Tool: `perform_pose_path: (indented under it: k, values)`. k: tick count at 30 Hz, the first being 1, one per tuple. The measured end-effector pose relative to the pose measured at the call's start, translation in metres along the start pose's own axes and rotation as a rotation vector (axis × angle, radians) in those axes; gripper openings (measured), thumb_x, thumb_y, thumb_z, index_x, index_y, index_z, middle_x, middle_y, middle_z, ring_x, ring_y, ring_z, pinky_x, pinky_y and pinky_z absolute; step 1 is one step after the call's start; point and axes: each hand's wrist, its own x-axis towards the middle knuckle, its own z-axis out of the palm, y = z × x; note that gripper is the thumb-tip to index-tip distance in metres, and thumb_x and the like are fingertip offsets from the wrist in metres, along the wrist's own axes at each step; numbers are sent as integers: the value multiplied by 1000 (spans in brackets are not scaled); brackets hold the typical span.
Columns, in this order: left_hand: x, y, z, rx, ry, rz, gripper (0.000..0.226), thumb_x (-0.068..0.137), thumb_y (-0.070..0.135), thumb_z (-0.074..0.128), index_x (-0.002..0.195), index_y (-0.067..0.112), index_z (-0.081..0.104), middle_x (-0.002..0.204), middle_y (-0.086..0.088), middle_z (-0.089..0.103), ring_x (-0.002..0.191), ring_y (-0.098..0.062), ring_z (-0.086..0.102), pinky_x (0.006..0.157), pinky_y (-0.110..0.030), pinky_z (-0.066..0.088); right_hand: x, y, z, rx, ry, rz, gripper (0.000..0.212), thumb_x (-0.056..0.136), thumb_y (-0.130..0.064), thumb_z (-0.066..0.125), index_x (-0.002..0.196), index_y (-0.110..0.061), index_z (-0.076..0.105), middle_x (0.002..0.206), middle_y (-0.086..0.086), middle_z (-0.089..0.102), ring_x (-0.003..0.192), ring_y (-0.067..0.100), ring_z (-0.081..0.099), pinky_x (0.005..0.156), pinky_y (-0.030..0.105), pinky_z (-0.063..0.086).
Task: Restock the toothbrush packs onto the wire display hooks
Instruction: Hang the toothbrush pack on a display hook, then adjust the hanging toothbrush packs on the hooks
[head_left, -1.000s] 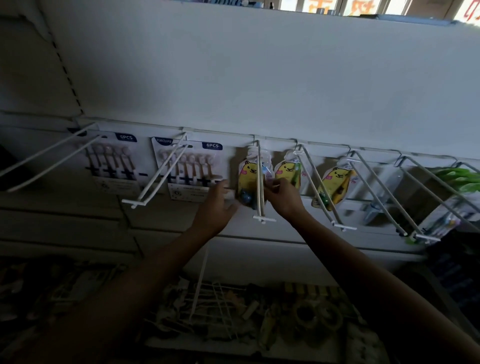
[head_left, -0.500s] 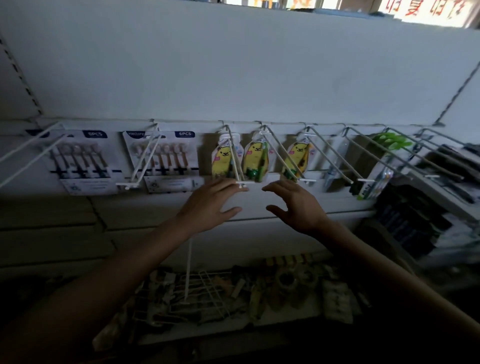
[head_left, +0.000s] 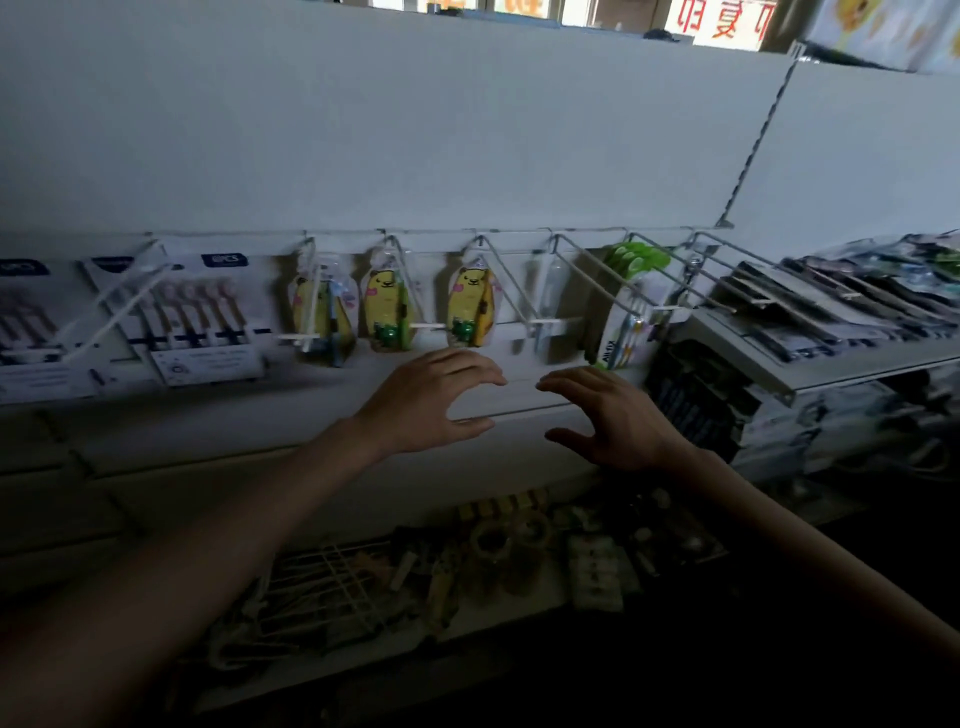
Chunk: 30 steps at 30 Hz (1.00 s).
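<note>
Done: three yellow bear toothbrush packs (head_left: 387, 309) hang on wire hooks (head_left: 511, 291) just above your hands | Hands: left hand (head_left: 434, 397) and right hand (head_left: 610, 415) spread, holding nothing | Left: hook above your right hand looks empty, maybe.

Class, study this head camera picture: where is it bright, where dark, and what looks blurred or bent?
Head view: the white back panel is evenly lit; the lower shelf clutter is deep in shadow; the six-piece toothbrush cards at left are smeared with blur, while the yellow cartoon packs are sharper; windows at top are overexposed; the wide lens bows the hook rail.
</note>
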Motion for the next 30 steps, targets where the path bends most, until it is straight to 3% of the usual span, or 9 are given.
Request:
perform_pose_path:
  k: [8, 11, 15, 20, 25, 30]
  values:
    - [100, 97, 83, -29, -40, -80, 53, 86, 53, 68, 133, 36, 54, 138, 16, 52, 127, -4, 47, 96, -24, 45, -98, 137, -33, 9, -8, 35, 63, 88, -61, 52, 135, -20, 58, 134, 4, 62, 124, 26, 58, 99, 42, 51]
    - [145, 130, 105, -21, -59, -73, 56, 85, 54, 68, 136, 38, 51, 140, 17, 49, 129, -2, 44, 96, -19, 39, -130, 190, -49, 24, 2, 47, 63, 86, -60, 54, 133, -18, 59, 133, 6, 63, 122, 28, 59, 99, 42, 51]
    - [202, 160, 131, -68, -42, -97, 55, 86, 53, 69, 135, 37, 52, 140, 17, 50, 128, -2, 46, 96, -23, 45, -162, 255, -67, 3, 38, 70, 58, 87, -52, 64, 133, -17, 60, 133, 3, 62, 120, 26, 58, 92, 35, 49]
    - [266, 175, 169, -60, -57, -29, 53, 88, 54, 64, 136, 35, 52, 140, 15, 49, 127, -5, 46, 95, -21, 41, -178, 319, -72, -11, 68, 85, 56, 90, -53, 62, 135, -20, 57, 134, 2, 61, 120, 25, 57, 90, 38, 51]
    - [325, 162, 212, -62, -77, 15, 53, 86, 58, 64, 134, 40, 50, 139, 19, 49, 128, -3, 46, 98, -34, 48, -177, 371, -71, -39, 62, 135, 61, 90, -59, 53, 136, -19, 57, 134, 3, 61, 121, 25, 57, 93, 39, 51]
    - [380, 156, 238, -75, -36, 28, 53, 86, 58, 64, 135, 40, 52, 139, 14, 53, 125, -6, 49, 94, -34, 51, -175, 428, -81, -71, 79, 143, 56, 90, -54, 61, 134, -18, 58, 132, 2, 62, 121, 25, 57, 93, 38, 51]
